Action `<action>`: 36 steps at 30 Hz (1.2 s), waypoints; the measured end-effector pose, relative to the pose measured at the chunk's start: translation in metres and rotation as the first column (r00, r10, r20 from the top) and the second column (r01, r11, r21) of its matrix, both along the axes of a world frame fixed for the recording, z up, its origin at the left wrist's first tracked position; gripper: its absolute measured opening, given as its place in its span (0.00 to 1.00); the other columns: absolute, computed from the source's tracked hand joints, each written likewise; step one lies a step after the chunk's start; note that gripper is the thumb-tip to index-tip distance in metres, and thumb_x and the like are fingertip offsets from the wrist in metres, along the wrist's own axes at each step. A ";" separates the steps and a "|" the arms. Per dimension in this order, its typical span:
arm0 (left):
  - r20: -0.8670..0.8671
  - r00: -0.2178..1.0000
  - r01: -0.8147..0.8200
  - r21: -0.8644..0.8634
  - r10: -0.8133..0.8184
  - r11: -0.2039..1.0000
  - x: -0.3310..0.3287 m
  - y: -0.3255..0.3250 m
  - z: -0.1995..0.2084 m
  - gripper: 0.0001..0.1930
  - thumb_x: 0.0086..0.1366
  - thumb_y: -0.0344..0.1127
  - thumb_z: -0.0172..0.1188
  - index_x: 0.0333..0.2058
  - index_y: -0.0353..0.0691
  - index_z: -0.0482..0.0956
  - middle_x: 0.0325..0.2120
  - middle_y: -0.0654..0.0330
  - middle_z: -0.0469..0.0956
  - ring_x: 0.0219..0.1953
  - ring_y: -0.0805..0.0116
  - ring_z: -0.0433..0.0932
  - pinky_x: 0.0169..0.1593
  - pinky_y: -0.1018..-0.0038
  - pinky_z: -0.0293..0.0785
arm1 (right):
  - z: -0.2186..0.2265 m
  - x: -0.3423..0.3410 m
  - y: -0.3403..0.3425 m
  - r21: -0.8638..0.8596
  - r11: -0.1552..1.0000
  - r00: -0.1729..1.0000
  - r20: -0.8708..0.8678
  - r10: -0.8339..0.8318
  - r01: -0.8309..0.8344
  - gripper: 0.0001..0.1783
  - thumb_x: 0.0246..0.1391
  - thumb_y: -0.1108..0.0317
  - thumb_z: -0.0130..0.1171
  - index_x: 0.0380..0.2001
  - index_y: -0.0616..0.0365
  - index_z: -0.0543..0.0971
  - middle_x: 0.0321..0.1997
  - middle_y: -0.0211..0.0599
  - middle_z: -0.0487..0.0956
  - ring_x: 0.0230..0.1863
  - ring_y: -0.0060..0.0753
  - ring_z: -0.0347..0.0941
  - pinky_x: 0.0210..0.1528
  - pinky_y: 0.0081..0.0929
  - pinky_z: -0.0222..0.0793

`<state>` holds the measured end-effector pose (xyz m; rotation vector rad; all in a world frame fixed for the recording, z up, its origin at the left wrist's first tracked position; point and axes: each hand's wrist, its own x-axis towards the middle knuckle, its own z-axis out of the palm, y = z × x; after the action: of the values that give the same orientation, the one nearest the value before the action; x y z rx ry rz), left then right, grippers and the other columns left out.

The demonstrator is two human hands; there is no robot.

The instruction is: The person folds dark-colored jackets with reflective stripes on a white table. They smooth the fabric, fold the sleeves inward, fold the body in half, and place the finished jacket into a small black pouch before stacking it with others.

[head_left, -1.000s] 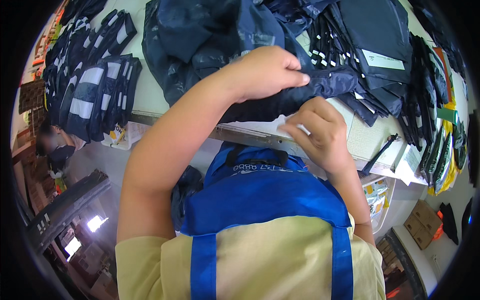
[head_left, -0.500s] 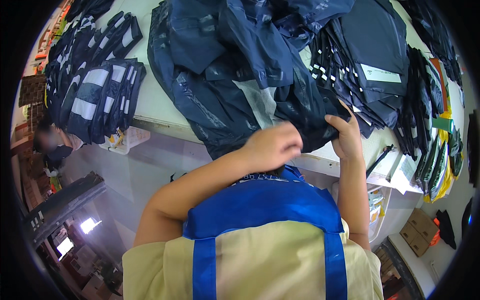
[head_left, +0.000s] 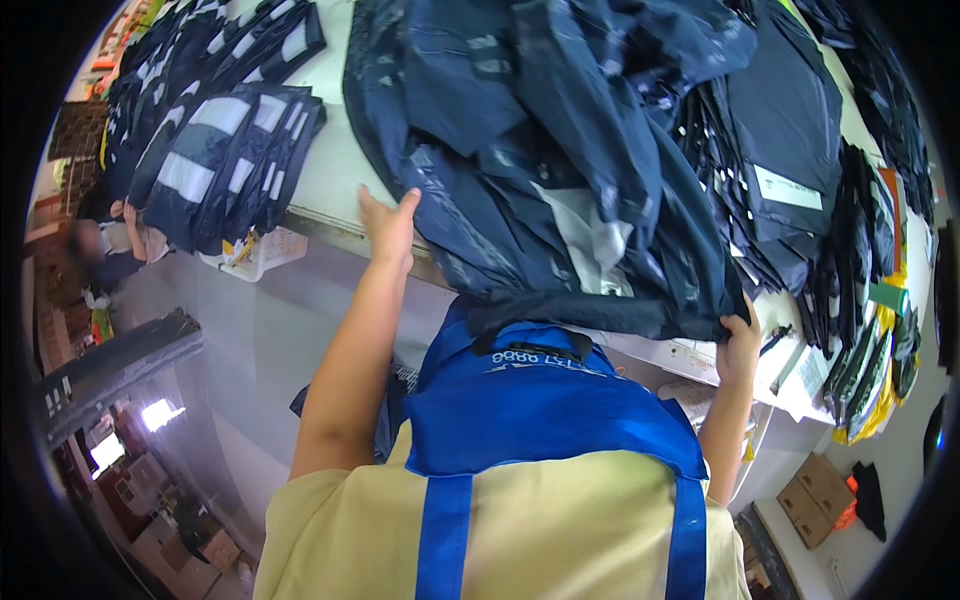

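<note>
A dark navy jacket (head_left: pixel 470 110) lies spread over the white table, its lower hem hanging at the near edge in front of my blue apron. Whitish mesh lining (head_left: pixel 580 225) shows through its opening. My right hand (head_left: pixel 740 340) pinches the hem's right corner between thumb and fingers. At the jacket's left side is my left hand (head_left: pixel 388 225), thumb and fingers spread apart, the thumb near or touching the fabric edge. It grips nothing.
Folded dark garments with reflective bands (head_left: pixel 215 150) are piled on the table (head_left: pixel 335 150) at left. More folded dark garments (head_left: pixel 790 120) lie at right, one with a white label. White baskets (head_left: pixel 270 252) hang below the table edge. Another person (head_left: pixel 115 245) is at far left.
My left hand has moved from the hem's middle out to the jacket's left side and opened. My right hand has shifted right and nearer, drawing the hem out straight.
</note>
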<state>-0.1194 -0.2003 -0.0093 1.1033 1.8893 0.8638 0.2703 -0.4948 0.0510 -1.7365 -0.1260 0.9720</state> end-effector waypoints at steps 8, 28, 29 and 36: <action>0.828 0.549 0.211 -0.004 -0.115 0.977 0.001 -0.013 0.045 0.31 0.56 0.18 0.54 0.59 0.39 0.58 0.51 0.53 0.70 0.51 0.60 0.72 0.55 0.66 0.70 | 0.014 0.034 0.059 -0.336 0.877 0.629 0.611 0.481 -0.344 0.28 0.53 0.65 0.61 0.57 0.61 0.70 0.54 0.45 0.75 0.55 0.36 0.71 0.57 0.31 0.65; -0.433 0.610 0.757 0.566 -0.663 0.327 0.136 0.013 0.149 0.35 0.44 0.36 0.71 0.54 0.46 0.68 0.56 0.48 0.61 0.57 0.47 0.62 0.60 0.56 0.57 | -0.082 0.015 0.258 -0.678 0.707 0.326 0.634 0.701 -0.202 0.53 0.44 0.57 0.65 0.66 0.65 0.46 0.53 0.61 0.72 0.52 0.61 0.71 0.54 0.46 0.68; -0.519 0.542 0.789 0.585 -0.662 0.188 0.172 0.021 0.145 0.35 0.45 0.39 0.70 0.55 0.56 0.68 0.58 0.47 0.59 0.61 0.43 0.58 0.62 0.53 0.53 | -0.075 0.016 0.262 -0.678 0.697 0.411 0.581 0.703 -0.232 0.53 0.44 0.57 0.65 0.65 0.66 0.46 0.54 0.60 0.72 0.53 0.60 0.70 0.54 0.46 0.68; -0.802 -0.030 0.947 -0.213 -0.597 0.239 0.270 0.107 0.101 0.14 0.59 0.35 0.51 0.41 0.49 0.83 0.45 0.60 0.77 0.49 0.60 0.75 0.52 0.56 0.62 | -0.079 0.008 0.277 -0.445 0.872 0.725 0.531 0.439 -0.202 0.21 0.44 0.64 0.60 0.42 0.64 0.76 0.46 0.54 0.78 0.46 0.47 0.76 0.47 0.35 0.70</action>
<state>0.1504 -0.0931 0.0921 2.8660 1.0143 -0.0801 0.2785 -0.2179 -0.0282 -2.3928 -0.7542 0.6440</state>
